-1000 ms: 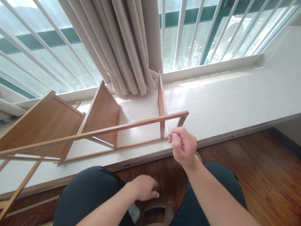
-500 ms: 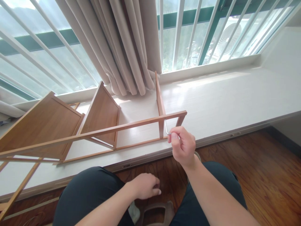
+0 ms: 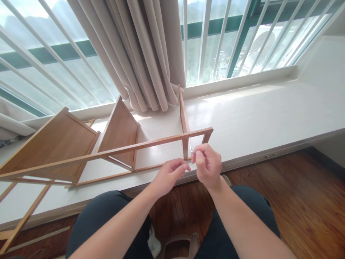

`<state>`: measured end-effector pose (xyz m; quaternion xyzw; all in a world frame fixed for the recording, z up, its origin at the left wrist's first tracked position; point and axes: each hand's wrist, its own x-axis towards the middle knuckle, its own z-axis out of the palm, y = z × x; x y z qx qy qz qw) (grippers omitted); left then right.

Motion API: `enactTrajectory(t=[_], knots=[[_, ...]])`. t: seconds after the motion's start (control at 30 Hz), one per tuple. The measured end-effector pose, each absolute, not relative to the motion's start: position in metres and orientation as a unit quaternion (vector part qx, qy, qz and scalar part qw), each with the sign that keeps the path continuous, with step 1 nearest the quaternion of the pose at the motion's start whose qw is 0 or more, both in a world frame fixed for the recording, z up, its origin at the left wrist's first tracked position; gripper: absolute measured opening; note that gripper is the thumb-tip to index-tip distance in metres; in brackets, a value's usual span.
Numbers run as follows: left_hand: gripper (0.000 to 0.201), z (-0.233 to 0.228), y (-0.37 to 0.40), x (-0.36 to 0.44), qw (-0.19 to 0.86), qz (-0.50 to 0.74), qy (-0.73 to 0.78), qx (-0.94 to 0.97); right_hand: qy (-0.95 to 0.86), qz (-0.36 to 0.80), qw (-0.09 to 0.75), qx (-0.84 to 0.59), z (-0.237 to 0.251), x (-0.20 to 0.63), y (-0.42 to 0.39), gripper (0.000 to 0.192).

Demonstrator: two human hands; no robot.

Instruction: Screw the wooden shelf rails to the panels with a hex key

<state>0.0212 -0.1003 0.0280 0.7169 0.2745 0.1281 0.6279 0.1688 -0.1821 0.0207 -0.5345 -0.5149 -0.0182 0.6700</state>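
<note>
Step in hand: tightening a fastener in the long bamboo rail [image 3: 151,143] of the wooden shelf frame [image 3: 81,144]. The right hand [image 3: 207,166] pinches the small L-shaped metal hex key [image 3: 191,145] just below the rail. The left hand [image 3: 169,176], loosely curled and empty, sits just beside it. Next move likely calls for turning the key.

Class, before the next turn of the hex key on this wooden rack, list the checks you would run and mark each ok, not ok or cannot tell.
1. Right hand pinches the hex key: ok.
2. Key tip seated in a screw under the top rail: cannot tell, too small.
3. Left hand steadying the wooden rack: not ok, it hovers beside the right hand.
4. Rack lies flat on the white ledge: ok.
5. Curtain clear of the joint: ok.
</note>
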Motion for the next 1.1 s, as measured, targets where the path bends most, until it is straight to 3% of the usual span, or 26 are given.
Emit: enactTrajectory(t=[0.17,0.47,0.73,1.1], knots=[[0.033,0.058,-0.093,0.054,0.711,0.241,0.258,0.608,-0.512,-0.04,0.663,-0.545,0.02,0.168,-0.18,0.018],[0.042,0.07,-0.111,0.071,0.818,0.24,0.255,0.457,-0.514,-0.021,0.675,-0.529,0.015,0.168,-0.187,0.015],[0.032,0.068,-0.114,0.073,0.833,0.242,0.264,0.423,-0.51,-0.054,0.671,-0.535,0.011,0.169,-0.186,0.004],[0.029,0.069,-0.108,0.073,0.831,0.24,0.264,0.427,-0.508,-0.103,0.66,-0.545,0.016,0.168,-0.18,0.017]])
